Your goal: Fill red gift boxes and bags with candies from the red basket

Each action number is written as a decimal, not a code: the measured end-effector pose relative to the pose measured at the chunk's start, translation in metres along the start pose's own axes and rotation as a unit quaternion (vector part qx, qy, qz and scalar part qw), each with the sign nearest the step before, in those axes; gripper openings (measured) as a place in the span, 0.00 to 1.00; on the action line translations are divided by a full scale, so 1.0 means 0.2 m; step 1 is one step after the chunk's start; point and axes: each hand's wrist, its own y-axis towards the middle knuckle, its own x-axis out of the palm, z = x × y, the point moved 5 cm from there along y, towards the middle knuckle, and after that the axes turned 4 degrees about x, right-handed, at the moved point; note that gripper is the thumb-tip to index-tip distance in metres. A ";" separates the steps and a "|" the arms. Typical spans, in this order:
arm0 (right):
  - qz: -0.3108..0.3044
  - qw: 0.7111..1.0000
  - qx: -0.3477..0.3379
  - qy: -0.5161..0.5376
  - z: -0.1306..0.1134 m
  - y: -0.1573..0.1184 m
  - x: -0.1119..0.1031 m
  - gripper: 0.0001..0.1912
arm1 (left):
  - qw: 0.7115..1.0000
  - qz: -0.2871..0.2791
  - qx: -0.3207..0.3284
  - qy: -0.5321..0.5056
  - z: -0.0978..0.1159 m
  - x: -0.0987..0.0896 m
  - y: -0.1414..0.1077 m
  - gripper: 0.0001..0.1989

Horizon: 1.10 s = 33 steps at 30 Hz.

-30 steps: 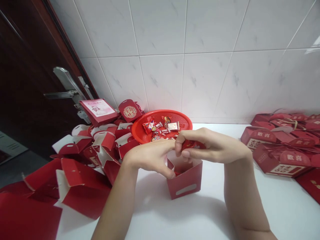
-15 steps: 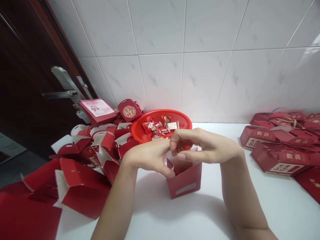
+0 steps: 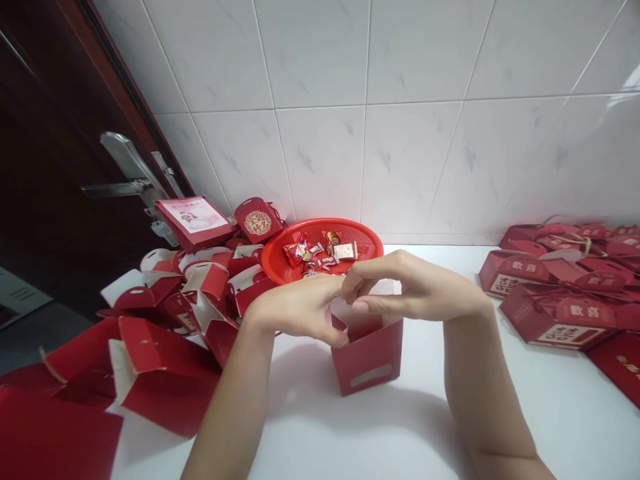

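Upright on the white table (image 3: 310,427) stands an open red paper gift box (image 3: 370,360), with a pale oval slot in its near side. My left hand (image 3: 300,307) is closed at the box's left edge, thumb at the near left corner; its other fingers are mostly hidden. Over the box mouth my right hand (image 3: 415,287) is curled, thumb and fingers bent toward each other. Whatever its fingertips hold, if anything, I cannot make out. Behind both hands sits a red plastic basket (image 3: 367,233) with several wrapped candies (image 3: 345,252).
Open red boxes (image 3: 170,380) crowd the left side of the table. Closed red gift boxes (image 3: 565,317) with tied tops are grouped at the right. A tiled wall (image 3: 320,160) rises behind, and a dark door (image 3: 50,133) with a metal handle (image 3: 115,189) is at left.
My right hand has risen slightly, its thumb lifting over the box. A bit of red seen between its thumb and fingers no longer shows. My left hand stays at the box.
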 end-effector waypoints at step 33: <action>0.467 0.870 -0.030 0.153 0.22 -0.02 -0.20 0.12 | 0.791 0.538 0.142 -0.253 0.00 -0.30 -0.18 0.19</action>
